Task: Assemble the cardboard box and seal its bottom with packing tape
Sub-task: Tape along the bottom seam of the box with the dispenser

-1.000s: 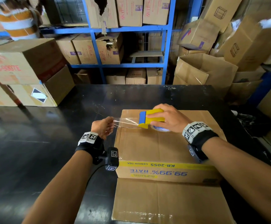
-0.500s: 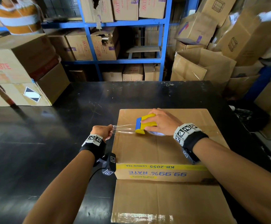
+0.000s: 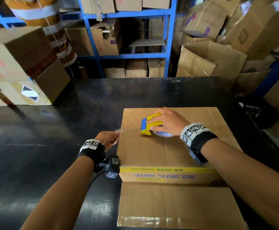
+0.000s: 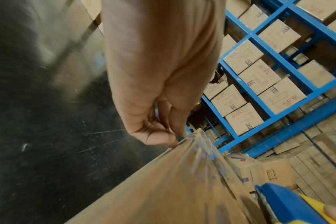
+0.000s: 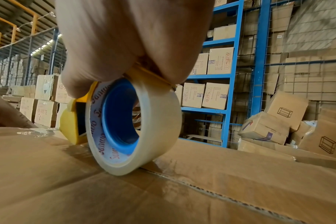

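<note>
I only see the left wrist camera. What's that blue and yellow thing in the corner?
Observer: A tape dispenser, gripped by the right hand on top of the cardboard box.
Operator: Is there tape in it?
Observer: Yes, the right wrist view shows a clear tape roll on a blue core, touching the box's seam.
Operator: What does the box say?
Observer: The head view shows "KB-2055 LEMON TEA", printed upside down on a yellow stripe.
</note>
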